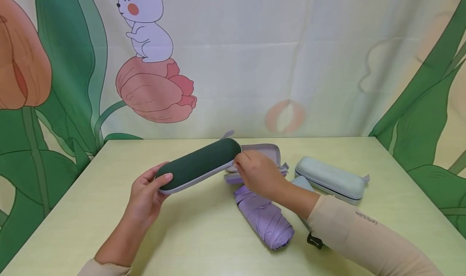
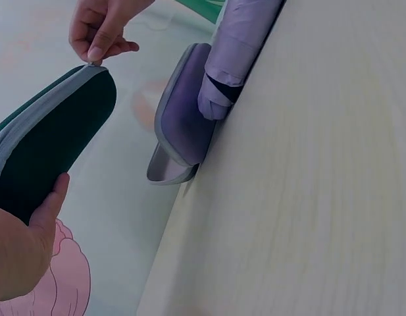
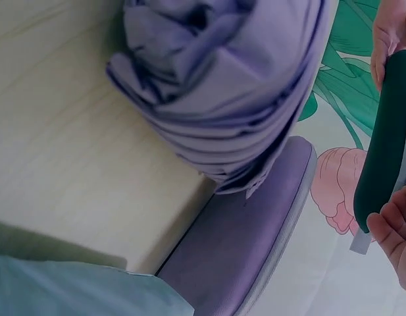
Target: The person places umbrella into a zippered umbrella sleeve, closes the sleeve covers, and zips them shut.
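A dark green zippered case [image 1: 200, 162] with a pale grey zipper band is held above the table, its right end tilted up. My left hand [image 1: 145, 191] grips its left end, thumb on top and fingers beneath. At the other end, my right hand [image 1: 260, 173] pinches the zipper edge between thumb and fingers; the pinch also shows in the left wrist view, on the zipper band [image 2: 31, 112]. Behind the right hand lies an open purple case [image 1: 263, 151], partly hidden. A folded purple umbrella [image 1: 267, 221] lies on the table below that hand.
A closed light blue case [image 1: 329, 179] lies at the right. Beneath the right forearm, a light blue fabric item [image 1: 302, 183] is mostly covered, with a black piece [image 1: 314, 240] near it. The pale table [image 1: 204, 243] ends at a printed curtain [image 1: 236, 65].
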A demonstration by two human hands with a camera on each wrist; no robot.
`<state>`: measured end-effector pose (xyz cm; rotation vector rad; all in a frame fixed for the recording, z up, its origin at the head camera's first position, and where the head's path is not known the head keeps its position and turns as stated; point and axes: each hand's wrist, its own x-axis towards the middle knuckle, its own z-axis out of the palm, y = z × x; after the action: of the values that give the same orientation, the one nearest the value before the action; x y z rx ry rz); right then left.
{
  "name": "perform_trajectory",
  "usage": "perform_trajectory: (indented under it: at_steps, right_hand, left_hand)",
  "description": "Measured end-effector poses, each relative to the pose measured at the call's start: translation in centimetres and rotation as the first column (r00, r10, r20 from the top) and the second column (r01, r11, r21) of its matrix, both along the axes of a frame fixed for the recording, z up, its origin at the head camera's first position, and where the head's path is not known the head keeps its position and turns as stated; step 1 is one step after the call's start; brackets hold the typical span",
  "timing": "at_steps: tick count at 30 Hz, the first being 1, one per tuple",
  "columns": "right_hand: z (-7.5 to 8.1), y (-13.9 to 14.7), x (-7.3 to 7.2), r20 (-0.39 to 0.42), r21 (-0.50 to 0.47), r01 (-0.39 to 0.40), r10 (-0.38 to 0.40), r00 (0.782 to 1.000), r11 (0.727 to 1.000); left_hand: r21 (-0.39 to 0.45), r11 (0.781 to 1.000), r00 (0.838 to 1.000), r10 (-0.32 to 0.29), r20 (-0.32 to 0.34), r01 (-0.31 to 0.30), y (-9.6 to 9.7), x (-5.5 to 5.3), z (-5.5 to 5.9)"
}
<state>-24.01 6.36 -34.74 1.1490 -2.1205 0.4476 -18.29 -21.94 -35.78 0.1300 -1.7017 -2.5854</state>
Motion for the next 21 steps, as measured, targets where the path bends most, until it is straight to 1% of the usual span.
perform_trajectory:
  at_steps: [3,7,10,14,16,18,21]
  right_hand:
    - [0.0,0.0,0.0,0.019,-0.011,0.000,0.001,1.000,1.000]
    - [0.1,0.1,0.1,0.104,-0.042,-0.020,0.024,0.994,0.999]
    - [0.2,0.5,0.0,0.151,-0.068,0.004,0.007,0.988,0.998]
    - [0.3,1.3,-0.4,0.156,-0.074,0.027,-0.015,0.988,0.997]
    - [0.3,1.5,-0.6,0.155,-0.078,-0.004,0.016,0.988,0.997]
    - [0.3,1.7,-0.7,0.155,-0.082,-0.054,0.066,0.986,0.995]
    - [0.2,1.9,-0.9,0.161,-0.099,-0.116,0.131,0.978,0.988]
  left_hand:
    - [-0.010,1.000,1.000,-0.001,-0.001,0.001,-0.1,0.0,0.2]
    - [-0.026,1.000,1.000,-0.001,0.001,0.002,-0.1,-0.1,0.4]
    - [-0.027,1.000,1.000,0.001,-0.004,-0.001,-0.4,0.0,0.5]
    - [-0.024,1.000,1.000,-0.010,-0.019,0.010,-1.2,0.1,0.4]
    - [-0.018,1.000,0.999,-0.018,-0.036,0.018,-1.6,0.0,0.3]
    - [-0.015,1.000,0.998,-0.021,-0.057,0.020,-1.8,0.0,0.2]
    - [0.000,1.000,0.996,-0.015,-0.091,0.015,-2.1,-0.1,0.1]
